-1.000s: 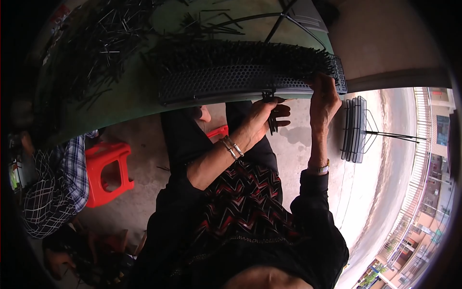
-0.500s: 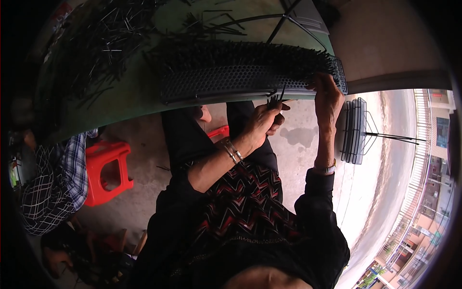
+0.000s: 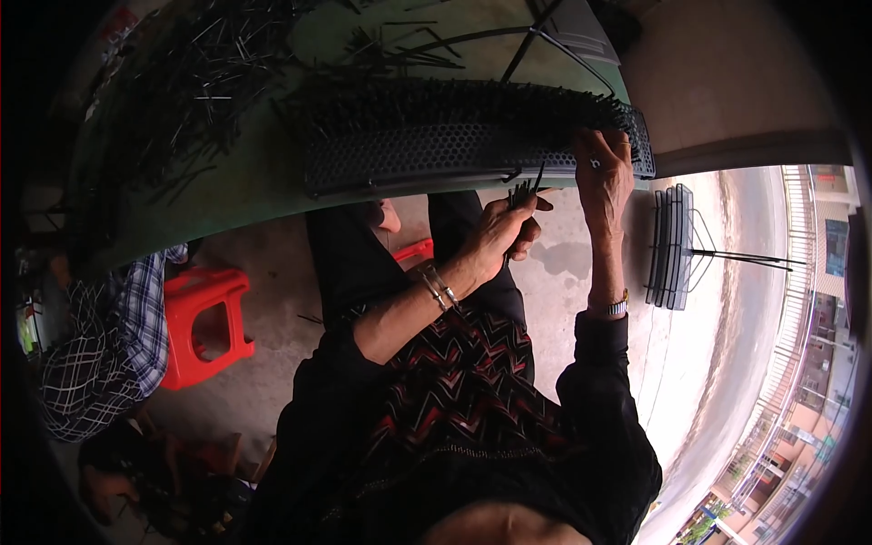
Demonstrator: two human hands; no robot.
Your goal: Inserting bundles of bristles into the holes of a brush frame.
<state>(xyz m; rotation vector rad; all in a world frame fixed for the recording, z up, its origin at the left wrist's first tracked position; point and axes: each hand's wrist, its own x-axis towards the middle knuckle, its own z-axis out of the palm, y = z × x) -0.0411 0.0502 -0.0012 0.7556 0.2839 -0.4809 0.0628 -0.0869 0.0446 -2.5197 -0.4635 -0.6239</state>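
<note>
A long dark panel (image 3: pixel 400 154) full of round holes lies along the near edge of the green table. Dense black sticks (image 3: pixel 436 104) stand up from the holes along its far side. My left hand (image 3: pixel 504 227) is closed around a small bundle of thin black sticks (image 3: pixel 520 193), just off the table edge below the panel. At the panel's right end, my right hand (image 3: pixel 602 173) has its fingertips bent down among the standing sticks. Whatever those fingers pinch is hidden behind them.
Loose black sticks (image 3: pixel 209 82) are heaped on the green table (image 3: pixel 227 213) at the left. A wire frame with rods (image 3: pixel 540 32) rests behind the panel. A red stool (image 3: pixel 204 363) and a person in a plaid garment (image 3: pixel 141 318) are at left. A dark rack (image 3: pixel 669 245) stands at right.
My right hand has shifted slightly left and up along the panel, its back turning more into view. My left hand stays nearly in place, still holding the bundle.
</note>
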